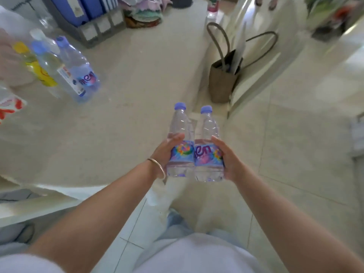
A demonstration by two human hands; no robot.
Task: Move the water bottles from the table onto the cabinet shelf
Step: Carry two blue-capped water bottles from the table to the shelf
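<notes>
1. Person's lap and forearms — lower half of the frame; pale clothing at the bottom edge, both arms reaching forward and up the frame toward centre.
2. Left hand (164, 154) — centre of frame, a thin bangle (157, 167) at the wrist; fingers and thumb curled round the labelled middle of the left-held bottle (180, 142).
3. Right hand (229, 159) — just right of centre; fingers wrapped round the label band of the right-held bottle (209, 146).
4. The two held bottles — purple caps, clear bodies, side by side and touching at the labels, held above the pale floor (295, 134). Long axes run up the frame, caps away from the person; each is already gripped at mid-body, so neither needs re-taking before a carry.
5. Table (118, 85) — pale top filling the left and upper centre.
6. Remaining bottles (65, 66) — upper left, a blurred cluster standing on the table, one yellow-labelled; well apart from both hands, the left hand being the nearer.
7. Brown handbag (222, 81) — upper centre-right, on the floor beside the table's edge.
8. Cabinet shelf — not identifiable in view; which way the bottles must travel cannot be told.
</notes>
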